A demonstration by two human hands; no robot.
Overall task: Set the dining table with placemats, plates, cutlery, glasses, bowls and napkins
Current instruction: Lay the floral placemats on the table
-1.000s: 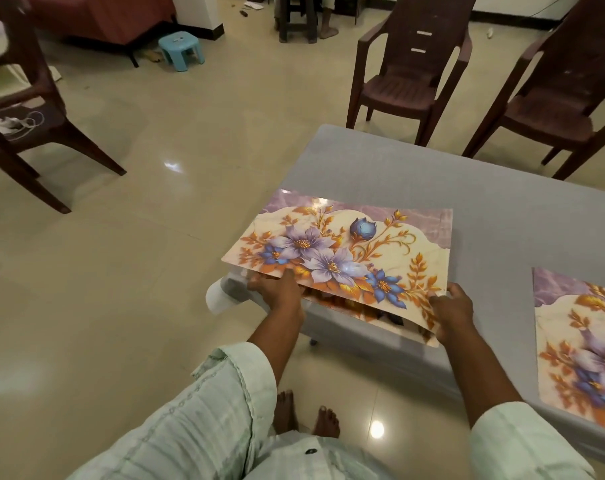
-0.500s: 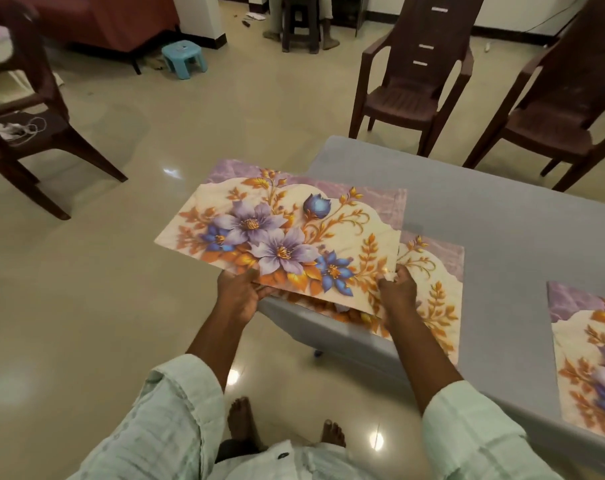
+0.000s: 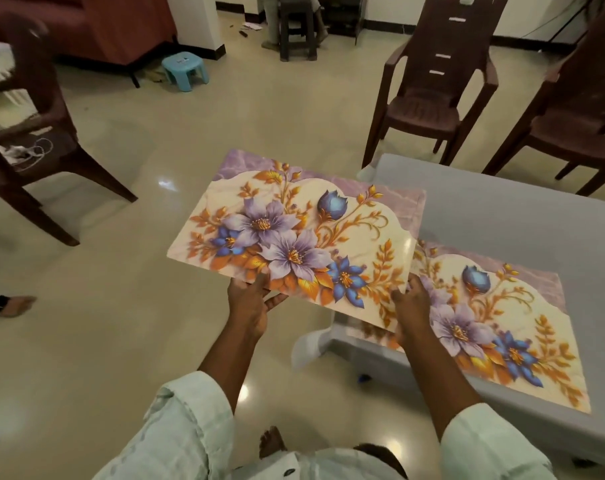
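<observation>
I hold a floral placemat (image 3: 301, 233) in the air, mostly over the floor to the left of the grey table (image 3: 508, 220). My left hand (image 3: 250, 299) pinches its near edge from below. My right hand (image 3: 411, 306) grips its near right corner. A second placemat (image 3: 495, 323) with the same flower print lies flat on the table near the left front corner, partly under the held one.
Two brown plastic chairs (image 3: 429, 98) (image 3: 571, 109) stand behind the table. Another brown chair (image 3: 30, 133) is at the far left, a small blue stool (image 3: 185, 69) further back. Glossy floor tiles lie to the left; my bare feet show below.
The held placemat has moved left, off the table and over the floor, uncovering the second placemat on the table. My view has swung left; the placemat at the right is out of frame.
</observation>
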